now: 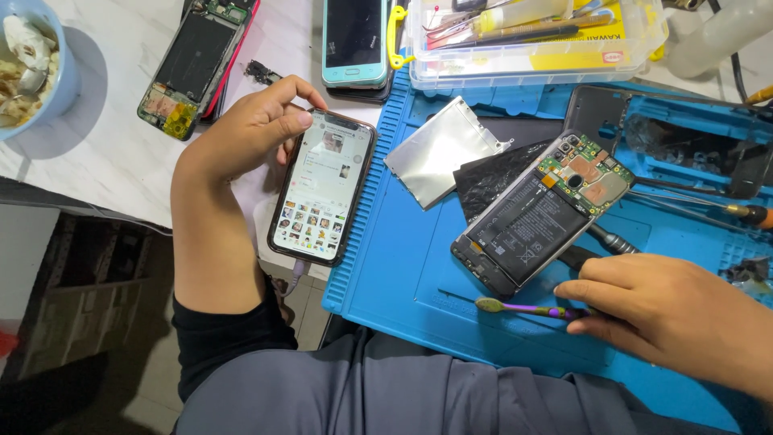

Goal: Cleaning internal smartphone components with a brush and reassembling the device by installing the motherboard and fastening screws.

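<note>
The opened phone [535, 213] lay back-up on the blue mat [403, 274], its battery and circuit board bare, and everything else sat around that mat. In the head view, the right hand [660, 310] rested on the mat just beside the phone's lower corner, fingers curled shut around a thin purple tool [523, 308] whose tip pointed away from the phone. The left hand [241, 133] was off the mat's left edge, over the white counter [105, 153], wrapped around a lit phone [324, 187] with its thumb on the screen. A metal plate [443, 149] and a black sheet [499, 177] lay on the mat touching the opened phone's upper side; a clear box [535, 60] of tools stood at the mat's far edge. With attention on the lit screen, the tool could slip and scratch the bare board or puncture the battery, I judge.
</note>
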